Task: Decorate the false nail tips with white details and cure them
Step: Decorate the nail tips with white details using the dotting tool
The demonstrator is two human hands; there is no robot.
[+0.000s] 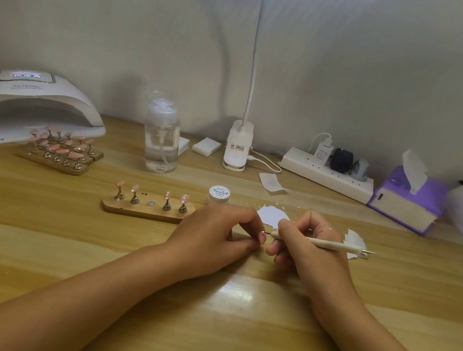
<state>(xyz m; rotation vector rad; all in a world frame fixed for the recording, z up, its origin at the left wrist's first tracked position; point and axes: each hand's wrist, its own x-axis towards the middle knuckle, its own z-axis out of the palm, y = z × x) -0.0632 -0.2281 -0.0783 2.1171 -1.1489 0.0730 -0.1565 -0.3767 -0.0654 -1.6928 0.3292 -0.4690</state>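
the right hand grips a slim cream dotting pen, its fine metal tip pointing left, just at a small pink false nail tip pinched in the curled fingers of the left hand. just behind the hands sit a white scrap of paper and a small white-lidded paint jar. left of the left hand, a light wooden stand carries four more pink tips on metal holders. far left and further back stands a white curing lamp, with further loaded stands at its mouth.

The wooden table holds a nail lamp, pump bottle and power strip.
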